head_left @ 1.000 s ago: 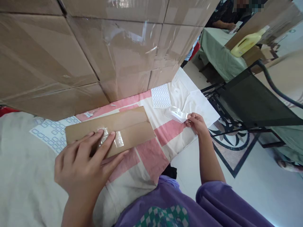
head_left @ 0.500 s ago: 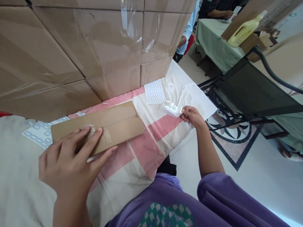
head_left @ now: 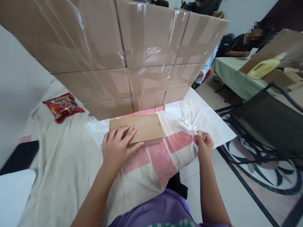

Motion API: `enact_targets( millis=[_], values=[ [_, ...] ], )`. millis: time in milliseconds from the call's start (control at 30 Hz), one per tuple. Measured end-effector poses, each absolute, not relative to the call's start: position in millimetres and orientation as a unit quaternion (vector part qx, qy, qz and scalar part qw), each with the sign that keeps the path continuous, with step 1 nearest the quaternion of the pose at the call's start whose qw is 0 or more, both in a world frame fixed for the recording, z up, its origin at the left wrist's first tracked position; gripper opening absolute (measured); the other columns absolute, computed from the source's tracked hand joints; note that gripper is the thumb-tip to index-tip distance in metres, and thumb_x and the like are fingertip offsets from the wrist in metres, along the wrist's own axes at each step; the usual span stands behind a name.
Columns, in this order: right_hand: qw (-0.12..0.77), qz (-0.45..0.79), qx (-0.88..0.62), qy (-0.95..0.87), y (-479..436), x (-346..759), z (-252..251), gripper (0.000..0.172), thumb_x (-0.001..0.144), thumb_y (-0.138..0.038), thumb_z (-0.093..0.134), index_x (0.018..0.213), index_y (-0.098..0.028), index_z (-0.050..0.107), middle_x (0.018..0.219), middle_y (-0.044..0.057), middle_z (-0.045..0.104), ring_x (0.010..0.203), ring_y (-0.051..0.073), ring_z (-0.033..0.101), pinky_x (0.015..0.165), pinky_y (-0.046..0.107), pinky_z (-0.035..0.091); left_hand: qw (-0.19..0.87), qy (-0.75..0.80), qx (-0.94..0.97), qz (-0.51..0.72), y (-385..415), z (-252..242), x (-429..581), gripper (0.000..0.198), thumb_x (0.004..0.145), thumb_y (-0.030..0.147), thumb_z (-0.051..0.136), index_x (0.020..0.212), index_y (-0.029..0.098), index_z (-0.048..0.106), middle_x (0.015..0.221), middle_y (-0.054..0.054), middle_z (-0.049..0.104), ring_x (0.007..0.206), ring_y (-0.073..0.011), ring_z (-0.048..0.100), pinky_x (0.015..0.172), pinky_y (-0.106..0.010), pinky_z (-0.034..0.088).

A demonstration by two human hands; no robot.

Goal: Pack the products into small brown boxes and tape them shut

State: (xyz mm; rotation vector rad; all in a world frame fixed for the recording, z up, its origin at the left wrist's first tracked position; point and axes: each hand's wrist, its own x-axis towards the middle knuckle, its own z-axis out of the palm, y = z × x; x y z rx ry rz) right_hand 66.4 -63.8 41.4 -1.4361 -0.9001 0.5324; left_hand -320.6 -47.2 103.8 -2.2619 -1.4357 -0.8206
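Observation:
My left hand [head_left: 118,143] lies over the left part of a flat, closed cardboard box [head_left: 149,127], its fingers stretched on the top and the thumb along the near side. To the right, my right hand [head_left: 204,140] is closed in a pinch at the cutting end of a white tape dispenser [head_left: 185,126]. A bit of clear tape [head_left: 198,133] shows at the fingertips. The dispenser stands on the pink and cream cloth [head_left: 161,159].
Large taped cartons [head_left: 151,47] form a wall behind the box. Label sheets lie nearby, one right [head_left: 172,110] and one left [head_left: 96,130]. A red snack packet [head_left: 62,107] is at far left. A dark chair [head_left: 267,126] stands right; people sit beyond.
The camera view has tilted up and turned left, bringing in the red packet. My right hand has drawn slightly away from the dispenser; the left hand stays on the box.

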Motion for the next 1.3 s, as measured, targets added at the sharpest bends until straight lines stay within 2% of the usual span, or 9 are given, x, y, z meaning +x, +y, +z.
enact_targets(
  millis=[133,233,367,567,667,867,967,1100,1300],
  values=[
    [0.613,0.21,-0.542,-0.535,-56,0,69,0.024,0.088,-0.04,0.075,0.077,-0.022,0.063,0.107,0.009,0.064,0.105,0.024,0.067,0.077,0.036,0.058,0.086,-0.514,-0.819,-0.24,-44,125,-322,0.046,0.09,0.052,0.072,0.126,0.024,0.072,0.126,-0.01,0.072,0.111,-0.0323,0.063,0.094,-0.048,0.048],
    [0.565,0.218,-0.444,-0.661,-38,-45,106,0.015,0.09,-0.032,0.073,0.08,-0.024,0.066,0.125,0.009,0.058,0.117,0.027,0.063,0.098,0.048,0.055,0.028,-0.5,-0.826,-0.257,-42,152,-322,0.029,0.092,0.045,0.072,0.114,0.026,0.076,0.126,-0.007,0.072,0.119,-0.0321,0.061,0.101,-0.051,0.045],
    [0.527,0.181,-0.357,-0.75,-22,-91,144,0.003,0.092,-0.026,0.07,0.09,-0.027,0.071,0.148,0.006,0.043,0.109,0.023,0.062,0.097,0.049,0.054,-0.046,-0.472,-0.783,-0.403,-39,190,-325,0.015,0.094,0.038,0.07,0.103,0.03,0.078,0.122,-0.003,0.072,0.122,-0.027,0.058,0.11,-0.05,0.041],
    [0.483,0.12,-0.329,-0.802,-18,-120,159,0.006,0.091,-0.027,0.069,0.094,-0.031,0.072,0.144,0.005,0.046,0.13,0.031,0.054,0.099,0.051,0.051,-0.301,-0.393,-0.745,-0.447,-33,200,-339,0.035,0.084,0.045,0.081,0.117,0.033,0.075,0.124,-0.003,0.069,0.118,-0.0238,0.062,0.107,-0.042,0.049],
    [0.462,0.097,-0.371,-0.799,-18,-125,159,0.01,0.094,-0.03,0.065,0.1,-0.031,0.072,0.139,0.007,0.049,0.131,0.032,0.054,0.1,0.052,0.051,-0.267,-0.395,-0.71,-0.519,-33,193,-334,0.009,0.093,0.036,0.072,0.094,0.03,0.079,0.111,-0.003,0.071,0.105,-0.0207,0.065,0.102,-0.041,0.051],
    [0.351,-0.008,-0.518,-0.78,-13,-138,146,0.058,0.094,-0.044,0.066,0.147,-0.026,0.051,0.149,0.017,0.052,0.141,0.041,0.045,0.112,0.068,0.036,-0.165,-0.394,-0.648,-0.63,-34,195,-341,0.008,0.095,0.028,0.071,0.088,0.03,0.076,0.096,0.0,0.068,0.091,-0.0164,0.063,0.091,-0.038,0.052],
    [0.217,-0.004,-0.543,-0.811,-10,-140,139,0.05,0.103,-0.044,0.051,0.149,-0.024,0.049,0.15,0.015,0.058,0.142,0.039,0.049,0.117,0.073,0.024,-0.164,-0.389,-0.6,-0.68,-31,199,-362,0.014,0.098,0.023,0.066,0.085,0.026,0.072,0.093,0.0,0.065,0.091,-0.0145,0.061,0.087,-0.034,0.051],
    [0.109,-0.009,-0.521,-0.847,-8,-144,137,0.053,0.107,-0.039,0.038,0.156,-0.019,0.043,0.164,0.014,0.042,0.155,0.038,0.034,0.125,0.07,0.016,-0.262,-0.42,-0.642,-0.586,-25,198,-388,0.03,0.106,0.027,0.05,0.081,0.022,0.066,0.095,-0.001,0.067,0.095,-0.0153,0.062,0.089,-0.033,0.05],
    [0.107,-0.021,-0.507,-0.855,-8,-144,135,0.054,0.107,-0.039,0.039,0.159,-0.025,0.04,0.168,0.013,0.035,0.156,0.04,0.032,0.123,0.072,0.021,-0.37,-0.498,-0.73,-0.288,-16,192,-407,0.034,0.105,0.033,0.044,0.077,0.021,0.057,0.08,0.001,0.062,0.077,-0.0157,0.058,0.071,-0.031,0.045]
  ],
)
